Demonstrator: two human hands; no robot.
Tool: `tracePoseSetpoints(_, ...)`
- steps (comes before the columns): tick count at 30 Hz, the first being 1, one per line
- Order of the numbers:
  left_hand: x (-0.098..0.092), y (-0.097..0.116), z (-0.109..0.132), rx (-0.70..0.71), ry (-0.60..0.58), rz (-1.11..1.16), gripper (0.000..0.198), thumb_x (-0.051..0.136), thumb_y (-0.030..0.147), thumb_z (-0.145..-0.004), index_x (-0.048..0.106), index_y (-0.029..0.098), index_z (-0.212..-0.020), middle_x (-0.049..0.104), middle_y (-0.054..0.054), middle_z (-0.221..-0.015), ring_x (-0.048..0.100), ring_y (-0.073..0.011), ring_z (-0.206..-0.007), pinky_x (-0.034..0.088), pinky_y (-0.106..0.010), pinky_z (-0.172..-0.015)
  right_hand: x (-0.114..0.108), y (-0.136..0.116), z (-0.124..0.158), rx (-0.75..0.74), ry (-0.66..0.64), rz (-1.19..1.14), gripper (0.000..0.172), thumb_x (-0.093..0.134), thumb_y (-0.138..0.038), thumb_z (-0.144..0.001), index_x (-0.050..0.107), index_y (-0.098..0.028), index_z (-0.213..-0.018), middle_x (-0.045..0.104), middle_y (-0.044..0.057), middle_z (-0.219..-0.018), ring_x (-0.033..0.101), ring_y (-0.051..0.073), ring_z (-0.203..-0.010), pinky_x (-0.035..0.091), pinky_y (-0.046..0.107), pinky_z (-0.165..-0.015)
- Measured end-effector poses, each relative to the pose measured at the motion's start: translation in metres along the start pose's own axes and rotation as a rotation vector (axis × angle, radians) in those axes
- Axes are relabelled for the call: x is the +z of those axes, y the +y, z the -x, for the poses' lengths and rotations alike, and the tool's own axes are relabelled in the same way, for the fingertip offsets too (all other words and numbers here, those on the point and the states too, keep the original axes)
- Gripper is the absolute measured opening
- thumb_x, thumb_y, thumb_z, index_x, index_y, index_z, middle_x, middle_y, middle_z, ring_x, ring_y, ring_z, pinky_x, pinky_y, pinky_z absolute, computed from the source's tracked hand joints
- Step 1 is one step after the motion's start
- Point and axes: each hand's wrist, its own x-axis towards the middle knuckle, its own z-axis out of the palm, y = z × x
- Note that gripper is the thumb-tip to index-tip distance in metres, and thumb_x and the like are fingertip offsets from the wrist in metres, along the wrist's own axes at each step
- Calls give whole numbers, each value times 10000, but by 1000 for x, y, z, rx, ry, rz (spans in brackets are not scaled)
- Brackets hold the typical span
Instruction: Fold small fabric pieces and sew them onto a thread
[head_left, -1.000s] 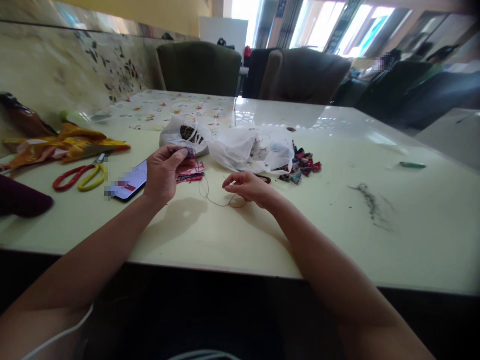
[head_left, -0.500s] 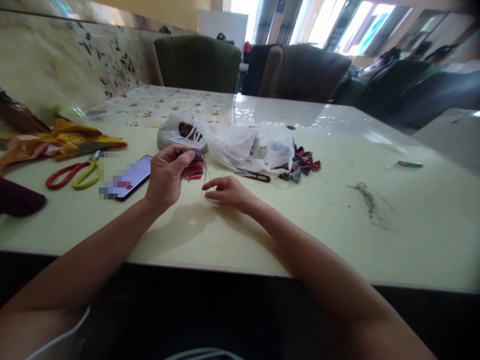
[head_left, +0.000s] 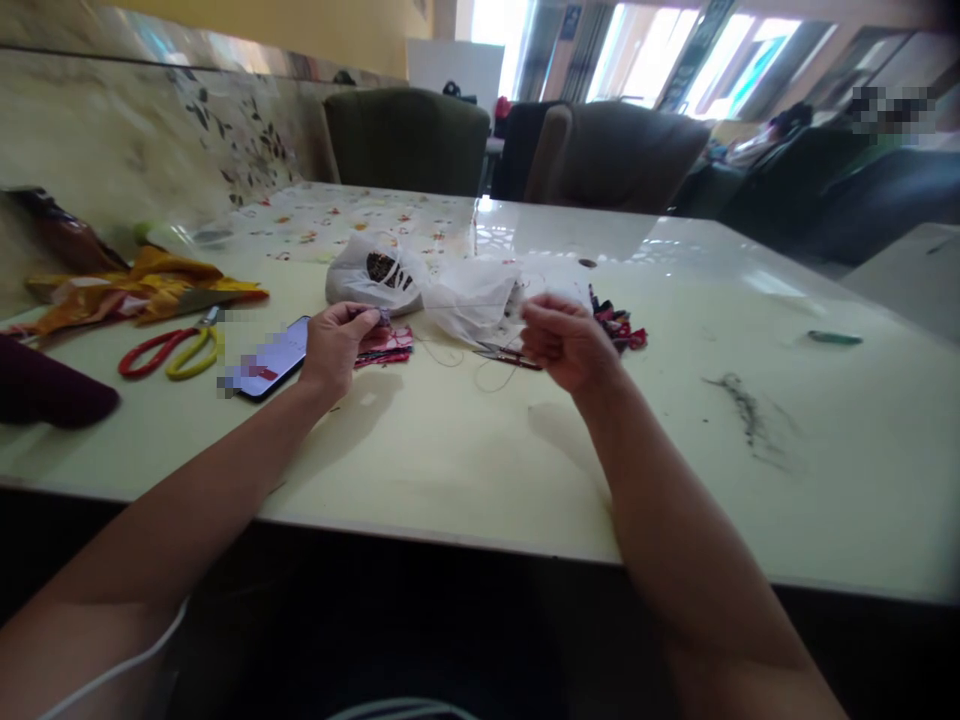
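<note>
My left hand (head_left: 337, 343) pinches a small piece of dark patterned fabric (head_left: 385, 317) between thumb and fingertips, above the table. Out to the right, my right hand (head_left: 570, 340) is closed in a pinch on a thin thread (head_left: 469, 305), which runs taut toward the fabric. Whether a needle sits in those fingers is too small to tell. A slack loop of thread hangs between the hands. Below and beside the left fingers lies a stack of red and dark fabric pieces (head_left: 386, 350). Thread snips (head_left: 499, 355) lie just left of my right hand, partly hidden by it.
Left of my hands lie a phone (head_left: 274, 360), red-and-yellow-handled scissors (head_left: 172, 350), yellow cloth (head_left: 157, 280) and a dark purple roll (head_left: 52, 385). White plastic bags (head_left: 465, 295) and colourful fabric bunches (head_left: 626, 330) sit behind. Loose threads (head_left: 742, 405) and a green item (head_left: 834, 338) are at right.
My right hand has moved right and up, away from my left hand, drawing the thread out between them. My left hand still holds the fabric. The view has shifted slightly.
</note>
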Motion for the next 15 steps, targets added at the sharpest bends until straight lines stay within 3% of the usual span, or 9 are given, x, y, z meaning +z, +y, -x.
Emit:
tracePoseSetpoints(7, -1, -3, -3, -27, 28, -29, 100, 724, 170, -717, 682, 128, -797, 701, -6, -664, 666, -125, -558, 586, -259, -633, -44, -31, -2, -261, 415, -137, 311, 637, -235, -810, 359, -243, -672, 163, -107, -460, 84, 95, -450, 114, 282, -464)
tracePoseSetpoints(10, -1, -4, -4, -35, 42, -34, 95, 714, 162, -729, 683, 122, -809, 706, -12, -662, 668, -129, -554, 586, -264, -634, -55, -39, 0, -391, 592, -58, 348, 608, -278, -832, 322, -255, -635, 163, -105, -453, 92, 104, -470, 130, 299, -484)
tracePoseSetpoints(15, -1, -3, -3, -39, 60, -24, 90, 712, 158, -726, 677, 122, -802, 707, -13, -658, 676, -136, -557, 589, -267, -634, -65, -47, 4, -423, 526, 207, 286, 636, -392, -854, 471, -251, -668, 247, -99, -483, 231, 99, -479, 210, 286, -499)
